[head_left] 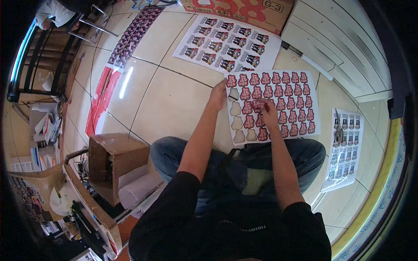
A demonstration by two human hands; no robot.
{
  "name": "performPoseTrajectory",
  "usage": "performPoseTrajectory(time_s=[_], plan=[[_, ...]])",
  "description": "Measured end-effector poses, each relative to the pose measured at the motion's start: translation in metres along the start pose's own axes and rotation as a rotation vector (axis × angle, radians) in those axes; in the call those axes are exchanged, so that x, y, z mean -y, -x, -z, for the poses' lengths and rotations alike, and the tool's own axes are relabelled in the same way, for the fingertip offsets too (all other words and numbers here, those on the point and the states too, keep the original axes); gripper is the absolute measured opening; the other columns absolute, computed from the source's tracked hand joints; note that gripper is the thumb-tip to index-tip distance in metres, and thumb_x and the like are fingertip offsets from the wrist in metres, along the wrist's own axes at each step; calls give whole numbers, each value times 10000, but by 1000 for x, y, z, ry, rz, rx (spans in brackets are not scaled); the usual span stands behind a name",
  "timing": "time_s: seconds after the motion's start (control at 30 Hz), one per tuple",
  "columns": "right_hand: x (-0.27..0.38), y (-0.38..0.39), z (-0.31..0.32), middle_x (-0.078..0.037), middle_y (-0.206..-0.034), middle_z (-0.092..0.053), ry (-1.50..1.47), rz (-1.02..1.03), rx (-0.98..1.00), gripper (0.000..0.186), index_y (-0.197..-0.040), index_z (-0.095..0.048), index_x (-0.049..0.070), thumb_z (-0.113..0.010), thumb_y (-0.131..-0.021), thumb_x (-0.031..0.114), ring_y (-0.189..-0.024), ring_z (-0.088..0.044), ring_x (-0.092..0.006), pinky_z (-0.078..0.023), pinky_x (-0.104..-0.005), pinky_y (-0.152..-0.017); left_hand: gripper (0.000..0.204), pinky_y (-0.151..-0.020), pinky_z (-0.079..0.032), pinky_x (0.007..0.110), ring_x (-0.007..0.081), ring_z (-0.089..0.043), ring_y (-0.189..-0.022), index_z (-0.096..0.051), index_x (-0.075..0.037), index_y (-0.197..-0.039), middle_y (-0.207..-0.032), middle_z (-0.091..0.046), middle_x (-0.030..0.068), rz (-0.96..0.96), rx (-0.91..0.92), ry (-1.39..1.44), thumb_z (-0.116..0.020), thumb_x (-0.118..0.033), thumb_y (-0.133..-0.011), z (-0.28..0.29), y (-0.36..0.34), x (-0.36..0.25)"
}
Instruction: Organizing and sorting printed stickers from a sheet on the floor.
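A white sheet of die-cut red stickers (292, 104) spans my lap and the floor before me, several cut-out spaces along its left and lower part showing pale backing. My left hand (219, 93) grips the sheet's upper left edge. A thin dark strip (234, 98), too small to make out, is beside that hand on the sheet. Near the sheet's middle, my right hand (267, 112) pinches a red sticker (258, 105); whether it is lifted off the backing I cannot tell.
Printed sheets lie behind (204, 45) and right (344, 165), the latter under scissors (338, 126). A cardboard carton (237, 13) and white drawers (326, 43) stand at the back. Patterned strips (130, 39), an open box (115, 152) and cluttered shelving are left. Another person (54, 15) sits upper left.
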State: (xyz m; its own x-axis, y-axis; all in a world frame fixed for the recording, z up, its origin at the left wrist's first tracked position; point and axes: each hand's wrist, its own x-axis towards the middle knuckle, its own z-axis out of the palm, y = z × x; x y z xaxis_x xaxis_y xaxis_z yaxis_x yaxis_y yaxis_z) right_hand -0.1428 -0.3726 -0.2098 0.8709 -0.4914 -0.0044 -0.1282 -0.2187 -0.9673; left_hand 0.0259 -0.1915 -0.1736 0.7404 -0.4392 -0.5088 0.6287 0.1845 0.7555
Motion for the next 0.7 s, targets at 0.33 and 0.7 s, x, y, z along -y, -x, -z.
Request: performPoseTrajectory(time_s=[0.33, 0.7], plan=[[7, -3, 1, -194, -1148, -579, 266, 26, 48, 386, -1265, -542, 130, -506, -887, 60, -1086, -532, -356, -404, -388, -949, 293, -910, -431, 331, 168, -551, -979, -552, -14, -1151, -1045, -612, 48, 116, 232, 89, -422, -211, -977, 22, -49, 2], [2, -9, 0, -81, -1003, -596, 113, -21, 14, 289, -1180, -586, 38, -544, -895, 39, -910, -555, -140, -440, -270, -830, 267, -852, -420, 311, 163, -562, -869, -593, 5, -993, -913, -626, 48, 123, 274, 293, -425, -200, -968, 27, -51, 4]])
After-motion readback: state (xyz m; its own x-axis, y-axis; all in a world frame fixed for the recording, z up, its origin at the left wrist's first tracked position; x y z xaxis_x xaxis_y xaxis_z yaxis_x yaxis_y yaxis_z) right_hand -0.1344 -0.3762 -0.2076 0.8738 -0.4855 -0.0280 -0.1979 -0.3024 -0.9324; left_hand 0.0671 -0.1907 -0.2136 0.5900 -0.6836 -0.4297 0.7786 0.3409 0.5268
